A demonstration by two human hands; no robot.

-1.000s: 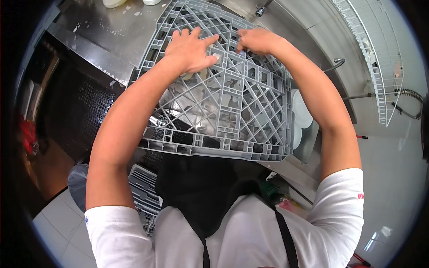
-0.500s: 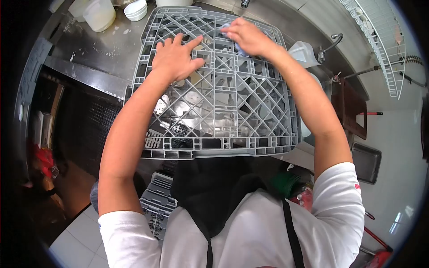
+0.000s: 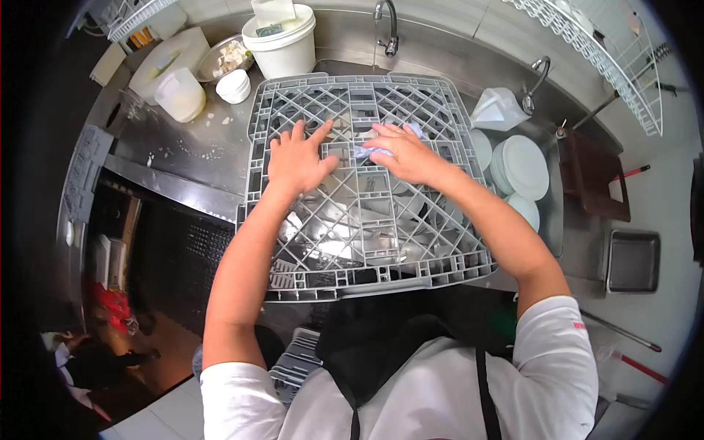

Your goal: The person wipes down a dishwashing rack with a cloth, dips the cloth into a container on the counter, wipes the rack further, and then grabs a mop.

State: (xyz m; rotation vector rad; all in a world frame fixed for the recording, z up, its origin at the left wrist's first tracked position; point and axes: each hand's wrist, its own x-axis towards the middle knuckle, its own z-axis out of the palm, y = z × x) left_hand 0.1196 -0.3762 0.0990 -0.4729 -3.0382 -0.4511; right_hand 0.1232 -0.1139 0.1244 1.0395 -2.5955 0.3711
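Note:
A grey plastic dishwasher rack (image 3: 345, 277) lies flat in front of me, and metal and white items show through its lattice. My left hand (image 3: 297, 163) rests on the left part of the rack with its fingers spread, holding nothing. Near the middle of the rack, my right hand (image 3: 412, 155) presses a light blue-white cloth (image 3: 372, 152) against the bars. Part of the cloth is hidden beneath the palm and fingers.
White plates (image 3: 524, 167) are stacked in the sink at right, near a translucent jug (image 3: 499, 108). Water runs from the back faucet (image 3: 391, 29). A white bucket (image 3: 282, 55), a bowl of food scraps (image 3: 226, 57) and small white bowls (image 3: 233, 86) stand back left.
My right hand has moved with the cloth toward the near side of the rack and closer to my left hand. The head view has shifted, showing more of the back counter and the plates.

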